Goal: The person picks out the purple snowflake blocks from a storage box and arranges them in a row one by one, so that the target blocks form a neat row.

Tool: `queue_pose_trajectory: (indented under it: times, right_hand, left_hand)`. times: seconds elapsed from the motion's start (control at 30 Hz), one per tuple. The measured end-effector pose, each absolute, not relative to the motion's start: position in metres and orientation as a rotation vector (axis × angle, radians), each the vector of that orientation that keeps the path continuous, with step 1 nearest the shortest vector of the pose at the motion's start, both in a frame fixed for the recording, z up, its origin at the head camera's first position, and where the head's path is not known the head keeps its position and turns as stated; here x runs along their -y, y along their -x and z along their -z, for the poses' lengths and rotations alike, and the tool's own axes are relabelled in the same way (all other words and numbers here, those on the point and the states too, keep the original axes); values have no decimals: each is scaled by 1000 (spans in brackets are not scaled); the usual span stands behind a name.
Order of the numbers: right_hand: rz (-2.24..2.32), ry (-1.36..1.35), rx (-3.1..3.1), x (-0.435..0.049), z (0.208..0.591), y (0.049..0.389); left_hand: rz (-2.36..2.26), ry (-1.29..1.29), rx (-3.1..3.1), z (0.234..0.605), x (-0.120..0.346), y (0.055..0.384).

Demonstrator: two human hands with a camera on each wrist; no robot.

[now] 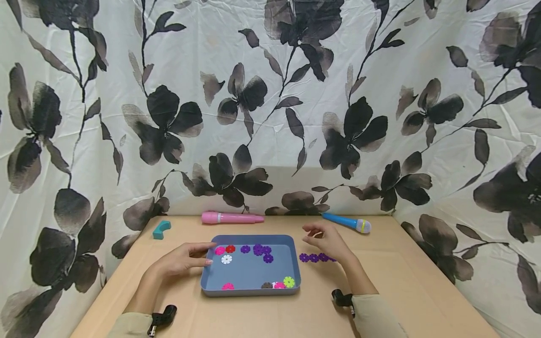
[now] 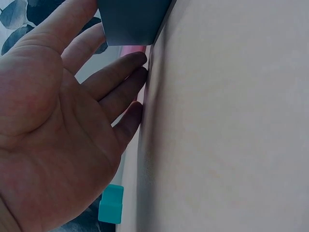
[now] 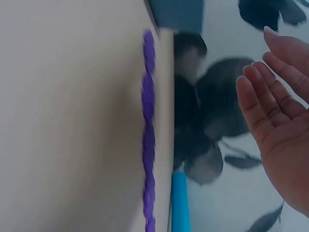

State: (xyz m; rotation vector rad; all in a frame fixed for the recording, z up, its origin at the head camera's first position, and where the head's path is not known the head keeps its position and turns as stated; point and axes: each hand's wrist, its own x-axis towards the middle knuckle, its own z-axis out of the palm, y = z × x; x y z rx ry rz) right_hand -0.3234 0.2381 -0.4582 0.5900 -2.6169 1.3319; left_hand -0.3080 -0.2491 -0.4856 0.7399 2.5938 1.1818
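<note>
My left hand (image 1: 182, 259) touches the left rim of a blue-grey tray (image 1: 249, 294) with its thumb and forefinger. In the left wrist view its other fingers (image 2: 116, 84) extend loosely beside the tray's wall (image 2: 133, 24). Inside the tray lie flower-shaped discs: several purple ones (image 1: 258, 249), a red one (image 1: 230, 249), a white one (image 1: 227, 259), a lime one (image 1: 289, 282), pink ones (image 1: 220, 250) and a dark one (image 1: 266, 285). My right hand (image 1: 327, 238), holding nothing, is raised beyond a row of joined purple flower discs (image 3: 148, 140) on the table, right of the tray.
A pink toy microphone (image 1: 232, 218) and a blue toy microphone (image 1: 346, 222) lie along the table's back edge. A teal curved block (image 1: 161, 229) sits at the back left. Behind the table (image 1: 249, 319) hangs a floral curtain (image 1: 270, 141).
</note>
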Motion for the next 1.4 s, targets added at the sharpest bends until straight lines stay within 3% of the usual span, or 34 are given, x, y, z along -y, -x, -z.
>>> queue_pose_trajectory:
  times: [0.23, 0.87, 1.4]
  right_hand:
    - [-1377, -769, 2629, -207, 465, 324]
    - [-1374, -925, 2754, -158, 471, 320]
    - [-928, -973, 2946, -129, 476, 318]
  left_hand:
    - [-1194, -722, -2585, 486, 249, 309]
    - [-1231, -753, -2548, 487, 249, 310]
    - [-1217, -761, -2571, 488, 250, 311]
